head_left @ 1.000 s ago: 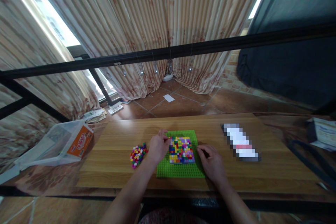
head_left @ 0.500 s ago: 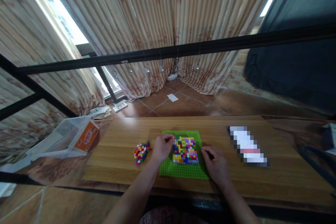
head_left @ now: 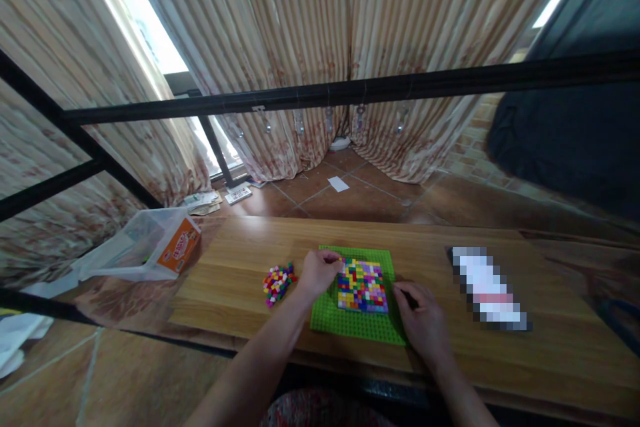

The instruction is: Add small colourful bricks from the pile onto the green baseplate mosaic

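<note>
My left hand (head_left: 317, 271) rests at the upper left corner of the patch of small multicoloured plastic bricks (head_left: 363, 285), fingertips pinched together at its edge; whether a brick sits between them, I cannot tell. The patch is pressed onto the flat green studded plastic baseplate (head_left: 350, 323), which lies at the middle of the wooden desk (head_left: 225, 280). My right hand (head_left: 425, 323) lies loosely curled on the baseplate's right edge, gripping nothing visible. A loose heap of small multicoloured bricks (head_left: 278, 281) lies on the desk just left of my left hand. A clear plastic box with an orange label (head_left: 150, 252) stands beyond the desk's left end.
</note>
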{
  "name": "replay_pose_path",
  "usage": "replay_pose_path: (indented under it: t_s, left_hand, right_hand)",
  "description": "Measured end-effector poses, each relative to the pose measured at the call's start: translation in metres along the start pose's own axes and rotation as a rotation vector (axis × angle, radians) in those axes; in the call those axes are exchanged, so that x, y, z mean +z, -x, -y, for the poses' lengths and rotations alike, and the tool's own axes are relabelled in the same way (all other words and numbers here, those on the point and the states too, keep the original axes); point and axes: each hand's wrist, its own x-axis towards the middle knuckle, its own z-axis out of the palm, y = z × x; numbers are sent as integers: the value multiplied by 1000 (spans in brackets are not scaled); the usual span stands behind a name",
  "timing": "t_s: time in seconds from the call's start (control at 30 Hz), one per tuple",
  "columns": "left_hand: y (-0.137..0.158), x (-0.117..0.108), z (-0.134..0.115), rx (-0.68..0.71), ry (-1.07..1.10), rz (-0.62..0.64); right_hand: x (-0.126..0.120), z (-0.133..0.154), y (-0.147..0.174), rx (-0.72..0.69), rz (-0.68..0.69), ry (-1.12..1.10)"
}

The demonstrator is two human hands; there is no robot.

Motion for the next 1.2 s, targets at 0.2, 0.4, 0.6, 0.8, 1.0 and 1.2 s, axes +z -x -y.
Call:
replay_pose_path:
  t_s: [0.2, 0.4, 0.6, 0.8, 1.0, 1.2]
  left_hand:
    - [1, 2, 2, 5, 16, -13]
    - [6, 0, 4, 27, 78, -12]
    - [31, -29, 14, 71, 97, -112]
    - [50, -85, 28, 32, -73, -327]
    - [43, -104, 14, 36, -624, -333]
    - [29, -88, 0, 61, -1014, -191]
  right_hand:
    - [0, -1, 0, 9, 3, -4]
    - [1, -3, 0, 23, 9, 0]
    - [3, -9, -1, -2, -1, 13]
    - [2, -13, 1, -24, 5, 39]
    - [1, -16, 2, -25, 1, 48]
    - [2, -17, 2, 3, 21, 36]
